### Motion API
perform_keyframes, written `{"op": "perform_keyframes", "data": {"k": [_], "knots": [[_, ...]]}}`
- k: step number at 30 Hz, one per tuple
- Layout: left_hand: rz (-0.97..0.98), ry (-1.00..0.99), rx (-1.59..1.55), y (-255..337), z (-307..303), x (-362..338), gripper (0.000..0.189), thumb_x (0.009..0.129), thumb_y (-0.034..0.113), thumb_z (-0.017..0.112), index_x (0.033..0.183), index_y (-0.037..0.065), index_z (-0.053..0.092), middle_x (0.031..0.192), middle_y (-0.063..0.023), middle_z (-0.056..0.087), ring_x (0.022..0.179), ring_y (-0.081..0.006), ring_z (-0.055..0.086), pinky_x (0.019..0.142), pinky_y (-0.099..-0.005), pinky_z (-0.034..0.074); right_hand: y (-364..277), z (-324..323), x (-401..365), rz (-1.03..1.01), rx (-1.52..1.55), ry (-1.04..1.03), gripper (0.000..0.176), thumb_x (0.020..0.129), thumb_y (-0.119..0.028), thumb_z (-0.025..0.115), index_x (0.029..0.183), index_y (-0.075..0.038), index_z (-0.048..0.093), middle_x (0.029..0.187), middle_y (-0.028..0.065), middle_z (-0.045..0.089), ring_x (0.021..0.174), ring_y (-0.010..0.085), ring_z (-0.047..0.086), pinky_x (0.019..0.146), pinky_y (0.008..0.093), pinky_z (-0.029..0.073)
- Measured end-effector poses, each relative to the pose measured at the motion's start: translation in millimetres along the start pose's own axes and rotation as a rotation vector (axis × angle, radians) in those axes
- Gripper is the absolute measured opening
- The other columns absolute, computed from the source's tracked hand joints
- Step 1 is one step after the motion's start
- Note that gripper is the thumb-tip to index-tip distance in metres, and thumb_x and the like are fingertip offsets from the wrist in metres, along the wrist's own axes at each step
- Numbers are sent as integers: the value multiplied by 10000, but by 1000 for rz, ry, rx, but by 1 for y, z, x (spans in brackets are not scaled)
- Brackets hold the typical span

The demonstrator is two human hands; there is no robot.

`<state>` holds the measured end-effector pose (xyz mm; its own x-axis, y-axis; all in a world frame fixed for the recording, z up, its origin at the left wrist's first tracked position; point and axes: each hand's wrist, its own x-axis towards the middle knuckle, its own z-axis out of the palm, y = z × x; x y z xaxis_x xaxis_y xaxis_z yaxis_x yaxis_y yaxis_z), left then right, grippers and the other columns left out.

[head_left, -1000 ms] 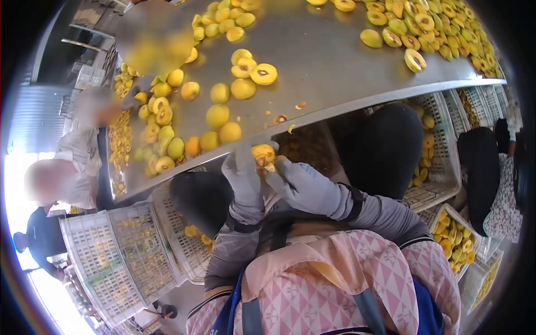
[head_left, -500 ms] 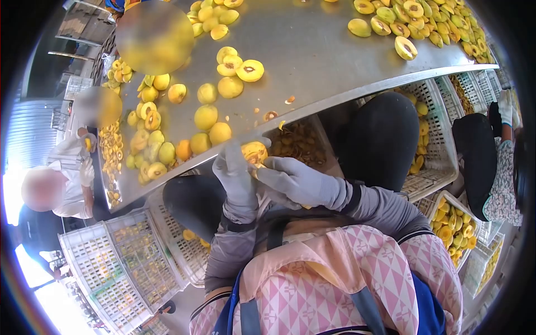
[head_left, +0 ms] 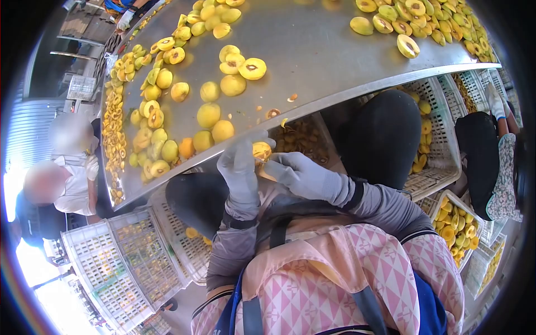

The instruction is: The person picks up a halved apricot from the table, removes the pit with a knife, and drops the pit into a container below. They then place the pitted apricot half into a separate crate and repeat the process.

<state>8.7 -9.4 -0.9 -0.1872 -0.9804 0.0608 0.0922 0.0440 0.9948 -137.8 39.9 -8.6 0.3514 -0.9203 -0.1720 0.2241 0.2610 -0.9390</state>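
My gloved left hand (head_left: 239, 170) is closed around a yellow peach half (head_left: 261, 151) just beyond the table's near edge, above my lap. The fruit's cut side, with a brownish centre, faces my right hand (head_left: 306, 177). That hand, gloved too, has its fingers curled with their tips close against the peach; whatever it grips is hidden. Whole and halved peaches (head_left: 209, 115) lie on the metal table (head_left: 312, 61) beyond my hands, and a few pit scraps (head_left: 272, 113) sit near its edge.
Below the table edge is a bin of brown pits (head_left: 301, 139). White crates (head_left: 106, 257) stand at left, and a crate of peach halves (head_left: 455, 226) at right. A heap of halves (head_left: 424, 22) covers the far right. Co-workers (head_left: 72, 178) are at left; another person's leg (head_left: 479, 162) is at right.
My hands stay together at the peach half, with the right fingers shifted slightly against it. At left, a co-worker's head has moved back from over the table, uncovering more peaches.
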Motion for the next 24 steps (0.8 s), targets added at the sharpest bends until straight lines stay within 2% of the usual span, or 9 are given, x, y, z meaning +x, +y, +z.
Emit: {"op": "perform_keyframes", "data": {"k": [3, 5, 8, 11, 12, 14, 18, 21, 24], "knots": [[-68, 87, -172, -9, -10, -2, 292, 984, 246, 519, 948, -37, 580, 834, -122, 707, 769, -191, 680, 691, -305, 546, -13, -9, -9, 83, 140, -113, 380, 1006, -353, 506, 1079, -5, 640, 725, 39, 555, 679, 98, 506, 638, 278, 441], [107, 120, 219, -8, -16, -3, 277, 993, 225, 489, 940, -29, 586, 829, -116, 703, 759, -195, 681, 687, -298, 542, -17, -8, -13, -9, 41, -110, 372, 1011, -349, 495, 1063, -10, 640, 712, 35, 538, 656, 103, 489, 626, 267, 430], [253, 174, 613, 11, -52, -8, 260, 1003, 175, 438, 926, -22, 590, 843, -118, 701, 768, -196, 680, 688, -298, 540, -3, -13, -7, -16, -207, -84, 324, 1001, -325, 521, 1026, -24, 636, 730, 77, 584, 643, 169, 568, 616, 312, 460], [230, 387, 369, 41, -108, -30, 235, 993, 105, 407, 948, -19, 602, 879, -127, 706, 794, -191, 673, 707, -309, 532, 30, -10, -4, -312, -700, 125, 278, 973, -306, 565, 992, -36, 628, 785, 141, 632, 706, 292, 638, 631, 385, 492], [304, 438, 720, 60, -121, -37, 237, 988, 94, 411, 963, -11, 622, 895, -120, 707, 802, -191, 666, 718, -315, 528, 42, -13, -1, -279, -887, 82, 240, 927, -267, 610, 1021, -46, 614, 853, 183, 647, 786, 365, 643, 663, 457, 504], [326, 520, 1030, 79, -174, -52, 239, 978, 113, 445, 995, 18, 664, 911, -109, 705, 810, -201, 656, 743, -323, 519, 43, -9, 2, -351, -901, 126, 240, 909, -248, 620, 1054, -57, 607, 852, 172, 651, 749, 359, 644, 652, 462, 505], [-240, 579, 1287, 66, -284, -69, 195, 930, 186, 577, 1011, 63, 705, 955, -118, 690, 860, -251, 659, 784, -346, 513, 28, -2, 2, -307, -1148, 111, 281, 879, -217, 630, 1117, -74, 587, 824, 140, 649, 688, 308, 647, 617, 437, 504], [183, 375, 1611, 57, -304, -35, 201, 881, 204, 656, 1026, 72, 700, 1004, -132, 682, 919, -290, 659, 809, -362, 512, 30, -3, 5, -319, -1240, 117, 331, 894, -252, 630, 1152, -53, 571, 838, 146, 651, 688, 314, 650, 607, 416, 508], [188, 368, 1503, 65, -268, 38, 211, 875, 184, 660, 1043, 62, 696, 1057, -140, 681, 954, -317, 650, 830, -381, 511, 51, -11, 13, -407, -1236, 166, 352, 898, -270, 634, 1149, -34, 565, 840, 146, 653, 678, 318, 651, 602, 413, 511]]}}
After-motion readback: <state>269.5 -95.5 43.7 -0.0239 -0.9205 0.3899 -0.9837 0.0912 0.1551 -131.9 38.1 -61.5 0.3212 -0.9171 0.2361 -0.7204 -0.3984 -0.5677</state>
